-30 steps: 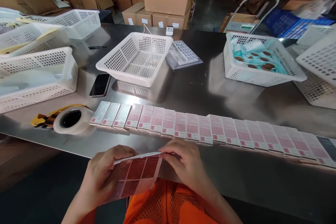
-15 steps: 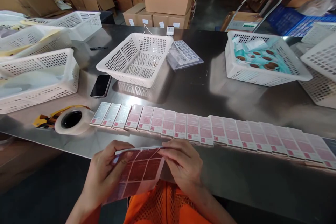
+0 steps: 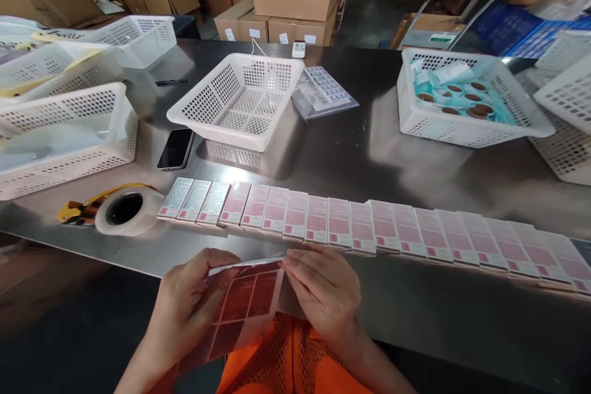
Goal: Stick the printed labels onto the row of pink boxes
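Note:
A translucent reddish sheet [image 3: 242,305], marked with a grid of darker squares, hangs tilted over my lap at the table's front edge. My left hand [image 3: 187,301] grips its left side, with the thumb on the near face. At the upper right corner of the sheet, the fingertips of my right hand [image 3: 323,286] are pinched together. A pale strip or edge runs along the top between both hands. Just beyond the hands stretches a row of small pink and white boxes [image 3: 316,221], side by side; those at the left end look silvery on top.
A clear tape roll [image 3: 150,212] on a yellow dispenser [image 3: 71,213] lies left of the boxes. Behind are a phone [image 3: 176,149], a white basket [image 3: 221,129], and printed label sheets [image 3: 327,86]. Another basket [image 3: 443,131] at right holds teal packets with brown discs.
The sheet's top edge has shifted slightly and the sheet tilts more. My right fingers have drawn closer together at its corner. The view has moved a little.

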